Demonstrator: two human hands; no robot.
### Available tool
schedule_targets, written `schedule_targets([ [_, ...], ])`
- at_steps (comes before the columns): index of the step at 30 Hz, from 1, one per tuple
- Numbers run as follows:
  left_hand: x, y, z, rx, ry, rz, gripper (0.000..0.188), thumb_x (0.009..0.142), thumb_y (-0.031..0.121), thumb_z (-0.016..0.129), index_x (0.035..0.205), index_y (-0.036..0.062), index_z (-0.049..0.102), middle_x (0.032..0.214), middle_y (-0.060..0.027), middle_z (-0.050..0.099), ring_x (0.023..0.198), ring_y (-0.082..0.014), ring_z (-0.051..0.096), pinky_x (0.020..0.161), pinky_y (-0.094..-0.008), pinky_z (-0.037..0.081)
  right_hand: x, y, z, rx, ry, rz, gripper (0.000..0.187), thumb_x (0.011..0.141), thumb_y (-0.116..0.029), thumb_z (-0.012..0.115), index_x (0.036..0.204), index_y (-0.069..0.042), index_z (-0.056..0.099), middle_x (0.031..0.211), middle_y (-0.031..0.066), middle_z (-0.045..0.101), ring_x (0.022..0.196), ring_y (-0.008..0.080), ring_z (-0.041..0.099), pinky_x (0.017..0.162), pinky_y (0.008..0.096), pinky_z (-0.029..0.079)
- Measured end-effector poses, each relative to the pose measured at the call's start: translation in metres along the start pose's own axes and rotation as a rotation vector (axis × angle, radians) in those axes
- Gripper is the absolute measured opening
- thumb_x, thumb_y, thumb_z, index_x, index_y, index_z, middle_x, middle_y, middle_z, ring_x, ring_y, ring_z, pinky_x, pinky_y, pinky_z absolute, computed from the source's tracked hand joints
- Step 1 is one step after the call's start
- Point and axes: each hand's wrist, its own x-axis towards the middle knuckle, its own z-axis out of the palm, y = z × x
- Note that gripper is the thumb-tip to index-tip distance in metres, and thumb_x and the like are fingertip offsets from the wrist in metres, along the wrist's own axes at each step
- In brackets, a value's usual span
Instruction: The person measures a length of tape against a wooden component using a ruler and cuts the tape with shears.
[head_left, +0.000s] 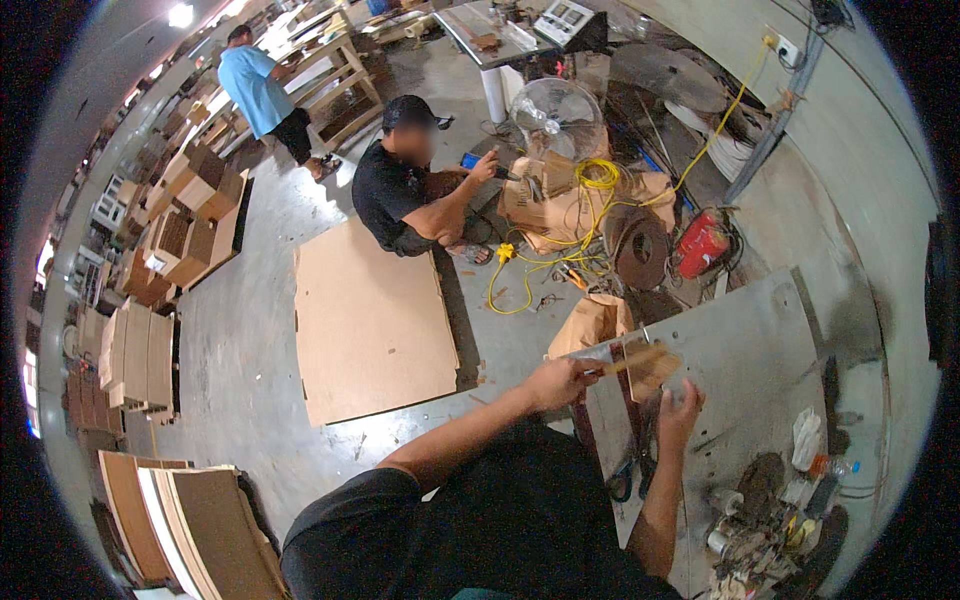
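Note:
Over the near edge of a grey table (740, 350), my left hand (563, 383) is closed on one end of a thin tan strip. It leads toward a flat tan piece (650, 368), blurred, that looks like cardboard; I cannot tell whether the two are joined. To the right of that piece my right hand (680, 412) is raised, its fingers apart, with nothing visible in them. Scissors with dark blue handles (622, 482) lie near the table edge, between my forearms.
A co-worker (405, 185) crouches beside a large cardboard sheet (370, 320); another person (255, 85) stands farther back. Yellow cable (597, 175), a fan (556, 115) and a red cylinder (702, 245) sit beyond the table. Bottle (832, 466) and clutter crowd its right side.

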Motion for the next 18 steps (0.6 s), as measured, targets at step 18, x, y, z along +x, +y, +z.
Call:
schedule_targets([
  [18,0.011,-0.017,0.004,0.106,-0.266,0.033,0.027,0.089,0.025,0.064,0.107,0.0059,0.071,0.094,-0.0169,0.071,0.084,-0.0322,0.068,0.077,-0.0452,0.052,-0.027,-0.075,-0.012,0.833,-0.184,0.227,0.029,0.1,-0.018,0.054,0.123,-0.002,0.062,0.102,0.0065,0.064,0.084,0.0135,0.058,0.075,0.0291,0.049],
])
